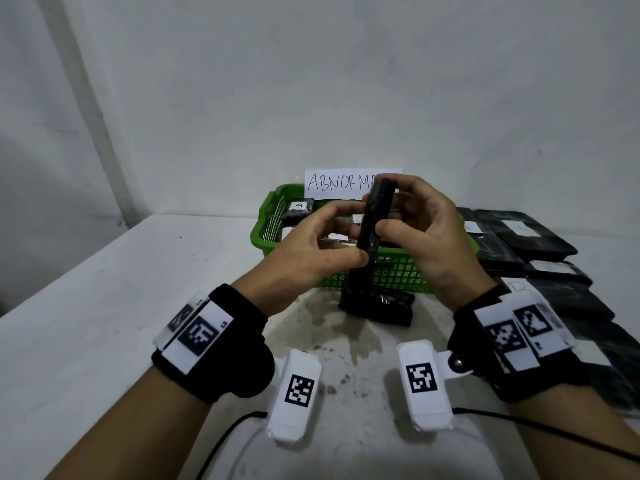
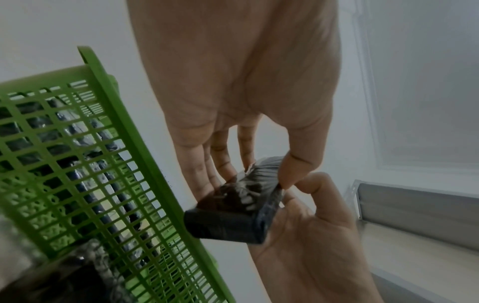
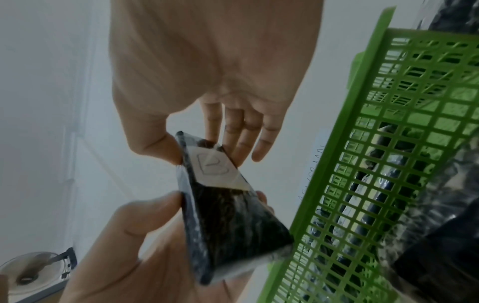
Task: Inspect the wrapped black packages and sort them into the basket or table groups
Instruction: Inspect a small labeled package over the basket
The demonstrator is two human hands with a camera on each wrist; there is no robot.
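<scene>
I hold a black wrapped package [image 1: 375, 216] edge-up over the green basket [image 1: 266, 230]. My left hand [image 1: 353, 233] pinches its lower part and my right hand [image 1: 394, 209] pinches its upper part, thumb in front and fingers behind. In the right wrist view the package [image 3: 228, 221] carries a white label [image 3: 212, 168] marked "B", held by my right hand [image 3: 207, 157]. The left wrist view shows my left hand [image 2: 246, 182] on the package [image 2: 233, 221] beside the basket [image 2: 116, 143]. Several labelled packages lie inside the basket.
Another black package [image 1: 377, 306] lies on the table just in front of the basket. A paper sign [image 1: 339, 181] reading "ABNORMAL" stands behind the basket. Several black packages [image 1: 533, 237] lie in rows on the table at the right. A wall closes the back.
</scene>
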